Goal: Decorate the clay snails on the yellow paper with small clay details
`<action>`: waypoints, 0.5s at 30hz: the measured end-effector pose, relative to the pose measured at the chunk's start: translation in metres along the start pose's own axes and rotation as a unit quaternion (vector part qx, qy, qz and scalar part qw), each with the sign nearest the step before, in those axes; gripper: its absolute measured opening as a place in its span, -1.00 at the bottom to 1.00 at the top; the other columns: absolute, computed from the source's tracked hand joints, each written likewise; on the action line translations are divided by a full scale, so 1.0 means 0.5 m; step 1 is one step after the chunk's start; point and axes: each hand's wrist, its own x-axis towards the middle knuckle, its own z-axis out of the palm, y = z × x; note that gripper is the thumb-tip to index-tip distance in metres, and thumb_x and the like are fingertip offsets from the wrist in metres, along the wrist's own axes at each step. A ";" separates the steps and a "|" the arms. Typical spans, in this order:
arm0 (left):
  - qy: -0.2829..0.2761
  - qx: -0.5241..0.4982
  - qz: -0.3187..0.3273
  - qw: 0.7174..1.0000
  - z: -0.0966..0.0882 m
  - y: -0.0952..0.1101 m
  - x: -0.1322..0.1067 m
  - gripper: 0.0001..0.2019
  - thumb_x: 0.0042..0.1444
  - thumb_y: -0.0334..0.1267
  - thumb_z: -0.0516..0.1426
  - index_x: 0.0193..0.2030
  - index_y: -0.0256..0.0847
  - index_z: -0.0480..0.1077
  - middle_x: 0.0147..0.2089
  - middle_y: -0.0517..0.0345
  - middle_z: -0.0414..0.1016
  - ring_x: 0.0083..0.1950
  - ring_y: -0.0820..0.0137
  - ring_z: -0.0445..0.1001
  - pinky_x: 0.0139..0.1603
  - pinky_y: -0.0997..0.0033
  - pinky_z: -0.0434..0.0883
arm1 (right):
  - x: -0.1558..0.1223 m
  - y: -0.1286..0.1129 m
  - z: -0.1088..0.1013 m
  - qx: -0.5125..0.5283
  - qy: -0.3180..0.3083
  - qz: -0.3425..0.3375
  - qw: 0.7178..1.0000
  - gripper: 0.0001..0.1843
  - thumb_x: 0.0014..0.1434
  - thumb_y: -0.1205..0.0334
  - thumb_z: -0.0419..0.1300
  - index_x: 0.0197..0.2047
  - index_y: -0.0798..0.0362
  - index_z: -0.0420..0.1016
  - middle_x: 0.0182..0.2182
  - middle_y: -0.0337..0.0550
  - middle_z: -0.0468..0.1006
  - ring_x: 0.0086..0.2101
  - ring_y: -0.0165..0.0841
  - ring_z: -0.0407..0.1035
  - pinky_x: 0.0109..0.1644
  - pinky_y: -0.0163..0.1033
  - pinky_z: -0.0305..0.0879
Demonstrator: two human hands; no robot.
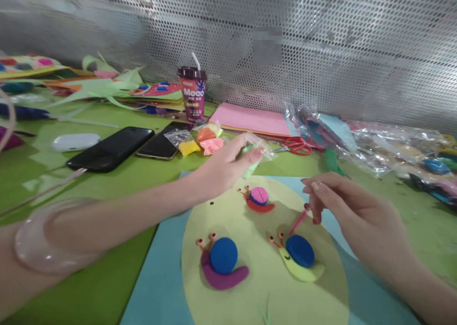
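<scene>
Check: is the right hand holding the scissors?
No. The right hand pinches a thin pink stick over the yellow snail; the red scissors lie untouched farther back on the table.

This looks like a craft corner, the sort used for children's handicraft or a hobby class. A table [107, 287] covered in green sheet carries clay snails [223, 260] stuck on a yellow-green paper oval [257, 287] over a blue sheet. At twelve o'clock lie small bags of coloured modelling clay [205, 142], red-handled scissors [298, 145] and a stack of pink paper [252, 118]. At ten o'clock sit cut paper shapes [107, 89]; at two o'clock, plastic bags of more material [374, 142]. Two phones [114, 149] and a drink cup [193, 93] give it a casual air. A perforated metal wall [321, 39] backs the table, hinting at a workroom rather than a home.
</scene>
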 end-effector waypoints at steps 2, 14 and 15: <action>0.010 0.032 -0.019 0.999 -0.006 -0.010 0.007 -0.73 0.19 -0.09 -0.09 -0.25 -0.24 0.27 -0.38 0.21 0.31 -0.39 0.46 0.28 -0.35 0.45 0.27 | 0.000 -0.001 0.000 0.002 -0.008 0.005 1.000 -0.76 0.20 0.08 0.04 -0.39 0.04 0.37 -0.61 -0.31 0.36 -0.60 -0.47 0.30 -0.48 -0.38 0.30; 0.082 0.079 0.119 0.986 -0.023 0.059 -0.035 -0.87 0.11 -0.21 0.03 -0.21 -0.05 0.35 -0.12 0.22 0.42 -0.01 0.32 0.35 0.05 0.23 0.29 | 0.005 0.007 0.006 0.080 -0.029 0.075 0.994 -0.75 0.12 0.03 0.11 -0.36 0.05 0.42 -0.52 -0.25 0.42 -0.60 -0.50 0.26 -0.51 -0.41 0.27; -0.006 0.034 0.148 0.988 -0.020 0.073 -0.060 -0.89 0.11 -0.16 0.04 -0.31 0.00 0.39 -0.22 0.27 0.46 -0.08 0.33 0.39 -0.04 0.25 0.36 | 0.005 0.008 0.006 0.100 -0.025 0.082 0.991 -0.74 0.10 0.02 0.13 -0.37 0.05 0.42 -0.49 -0.23 0.44 -0.60 -0.49 0.26 -0.52 -0.41 0.27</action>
